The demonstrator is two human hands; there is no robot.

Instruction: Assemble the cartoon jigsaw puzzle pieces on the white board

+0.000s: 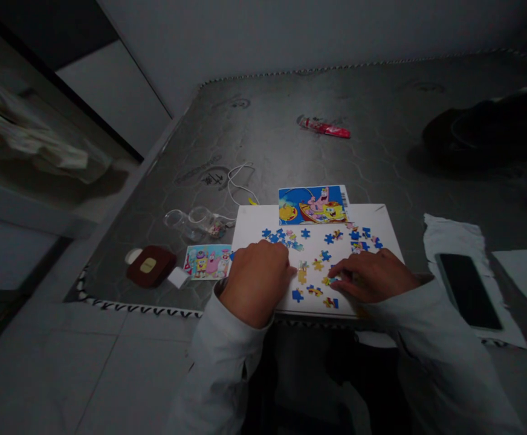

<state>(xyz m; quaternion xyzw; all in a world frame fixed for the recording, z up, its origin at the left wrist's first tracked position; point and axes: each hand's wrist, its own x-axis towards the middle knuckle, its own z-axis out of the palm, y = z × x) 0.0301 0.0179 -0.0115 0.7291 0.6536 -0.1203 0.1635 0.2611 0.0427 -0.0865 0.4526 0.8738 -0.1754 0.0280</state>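
Dim desk (272, 145); left hand (257, 281) curled, right hand (370, 275) half-curled at pieces (318, 264), grips unclear; a dragging sleeve (426, 320) could scatter them.

The grey table (268, 127) bears a white board (314, 248) and red item (331, 129).

blue + yel jigsaw pcs (298, 295), wht board (258, 219), SpongeBob puzzle card (311, 203) w/ blue bkgd & pink/yel figs, lt-blue cartoon card (208, 264), dk-gry tablecloth (372, 172) w/ hexagon-outline pattern, blk/wht striped trim (152, 310), red pkt (333, 130), brn case (161, 261) w/ gold label (149, 264), lt-gry sleeves (220, 356), blk phone screen (468, 291)
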